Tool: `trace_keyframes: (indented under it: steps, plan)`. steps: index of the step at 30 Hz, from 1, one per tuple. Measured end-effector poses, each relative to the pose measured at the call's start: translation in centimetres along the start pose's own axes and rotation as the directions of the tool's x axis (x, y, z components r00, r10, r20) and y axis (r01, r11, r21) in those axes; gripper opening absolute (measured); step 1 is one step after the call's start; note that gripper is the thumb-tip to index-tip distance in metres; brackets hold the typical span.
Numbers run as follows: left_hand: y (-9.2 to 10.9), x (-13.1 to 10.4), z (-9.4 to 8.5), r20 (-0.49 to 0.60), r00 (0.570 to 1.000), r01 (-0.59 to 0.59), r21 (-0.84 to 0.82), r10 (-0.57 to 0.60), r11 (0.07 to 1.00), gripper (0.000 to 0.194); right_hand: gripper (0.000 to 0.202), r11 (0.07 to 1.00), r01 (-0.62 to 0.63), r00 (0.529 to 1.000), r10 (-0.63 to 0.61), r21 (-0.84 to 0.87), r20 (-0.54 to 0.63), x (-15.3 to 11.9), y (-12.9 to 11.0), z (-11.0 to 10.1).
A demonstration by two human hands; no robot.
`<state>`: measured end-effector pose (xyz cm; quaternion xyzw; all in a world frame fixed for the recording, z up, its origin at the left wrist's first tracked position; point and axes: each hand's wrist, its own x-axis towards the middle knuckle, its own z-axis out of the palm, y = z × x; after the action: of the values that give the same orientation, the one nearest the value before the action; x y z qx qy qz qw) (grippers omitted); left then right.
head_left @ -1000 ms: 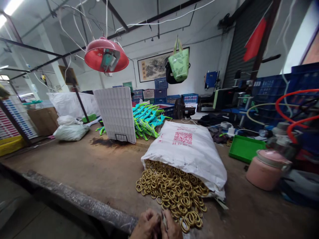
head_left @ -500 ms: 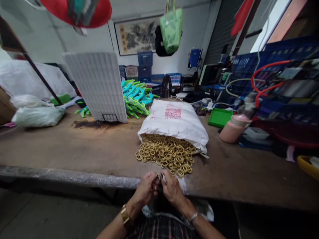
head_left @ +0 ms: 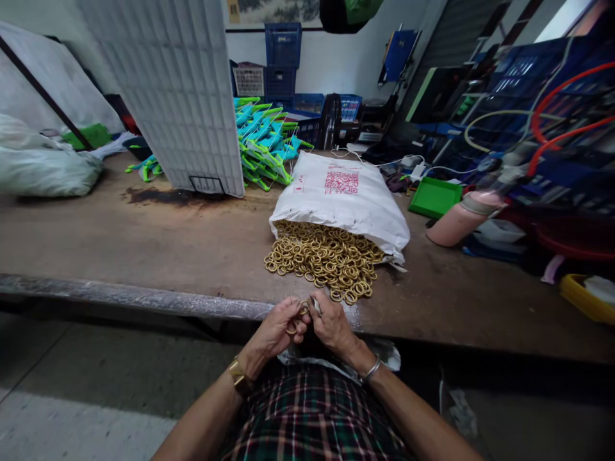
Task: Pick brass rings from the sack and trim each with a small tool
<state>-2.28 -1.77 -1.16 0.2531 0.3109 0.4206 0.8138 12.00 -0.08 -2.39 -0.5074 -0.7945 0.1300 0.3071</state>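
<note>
My left hand is closed, pinching a brass-coloured ring between thumb and finger. A second ring sits lower in its curled fingers. Close beside it, my right hand is closed around a small tool with a dark tip; its kind is mostly hidden by the fingers. The tip is near the pinched ring, and I cannot tell whether they touch. Just beyond both hands, a pile of similar rings spills from the open mouth of a white sack with a red printed code.
The brown table ends at a tape-covered front edge just beyond my wrists. A white ribbed panel stands behind left, with green and blue plastic pieces beside it. To the right are a green tray, a pink bottle and a yellow container.
The view has tilted downward, so the table and hands appear higher and more of the lap shows. Both hands stay together, and the rings in the left hand show more clearly.
</note>
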Motion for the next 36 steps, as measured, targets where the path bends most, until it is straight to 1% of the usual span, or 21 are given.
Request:
trace_keyframes:
  steps: [3, 5, 7, 9, 12, 14, 17, 24, 26, 28, 29, 30, 32, 34, 36]
  plan:
    - [-0.1, 0.0, 0.0, -0.001, 1.0, -0.006, -0.005, 0.006, 1.0, 0.027, 0.02, 0.997, -0.056, 0.998, 0.054, 0.062, 0.027, 0.1, -0.2, -0.1]
    - [-0.2, 0.0, 0.0, -0.016, 1.0, -0.023, 0.009, 0.023, 1.0, 0.027, 0.021, 0.979, -0.133, 0.99, 0.123, 0.155, 0.073, 0.3, -0.4, -0.3]
    - [-0.3, 0.0, 0.1, -0.033, 0.998, -0.059, 0.075, 0.061, 0.995, 0.028, 0.021, 0.938, -0.223, 0.972, 0.194, 0.265, 0.132, 0.5, -0.6, -0.6]
    - [-0.4, 0.0, 0.2, -0.046, 0.994, -0.092, 0.201, 0.103, 0.975, 0.028, 0.024, 0.901, -0.271, 0.959, 0.221, 0.338, 0.178, 0.6, -0.6, -0.8]
    - [-0.4, -0.1, 0.5, -0.07, 0.988, -0.099, 0.39, 0.136, 0.916, 0.029, 0.027, 0.888, -0.285, 0.953, 0.223, 0.362, 0.203, 0.5, -0.3, -0.7]
    - [-0.3, -0.1, 0.7, -0.087, 0.986, -0.085, 0.455, 0.14, 0.887, 0.031, 0.026, 0.879, -0.298, 0.949, 0.233, 0.373, 0.211, 0.4, -0.1, -0.5]
    - [-0.2, -0.1, 1.0, -0.1, 0.987, -0.061, 0.489, 0.125, 0.87, 0.032, 0.025, 0.861, -0.31, 0.947, 0.242, 0.403, 0.213, 0.1, 0.2, -0.3]
    - [-0.4, 0.1, 1.4, -0.113, 0.987, -0.044, 0.481, 0.111, 0.875, 0.032, 0.023, 0.823, -0.313, 0.949, 0.247, 0.474, 0.197, 0.4, 0.3, -0.8]
    - [-0.4, 0.1, 1.4, -0.111, 0.987, -0.051, 0.483, 0.119, 0.874, 0.031, 0.022, 0.824, -0.343, 0.939, 0.29, 0.45, 0.184, 0.4, 0.5, -1.0]
    - [-0.5, 0.1, 1.4, -0.113, 0.985, -0.061, 0.489, 0.132, 0.87, 0.03, 0.02, 0.871, -0.349, 0.937, 0.312, 0.345, 0.158, 0.2, 0.6, -1.3]
    - [-0.5, 0.2, 1.4, -0.117, 0.983, -0.065, 0.497, 0.141, 0.865, 0.03, 0.018, 0.905, -0.33, 0.942, 0.297, 0.268, 0.156, 0.1, 0.7, -1.4]
    - [-0.4, 0.2, 1.4, -0.121, 0.981, -0.07, 0.508, 0.151, 0.859, 0.03, 0.016, 0.937, -0.295, 0.949, 0.264, 0.189, 0.172, -0.1, 0.7, -1.5]
    - [-0.4, 0.4, 1.5, -0.128, 0.977, -0.077, 0.532, 0.171, 0.843, 0.031, 0.014, 0.976, -0.207, 0.952, 0.187, 0.06, 0.244, -0.5, 0.7, -1.7]
    - [-0.3, 0.5, 1.6, -0.135, 0.973, -0.084, 0.556, 0.19, 0.827, 0.032, 0.016, 0.989, -0.149, 0.939, 0.148, -0.021, 0.311, -0.8, 0.5, -1.9]
    - [-0.3, 0.6, 1.7, -0.146, 0.968, -0.084, 0.576, 0.203, 0.813, 0.032, 0.019, 0.99, -0.122, 0.929, 0.139, -0.07, 0.342, -0.8, 0.2, -2.0]
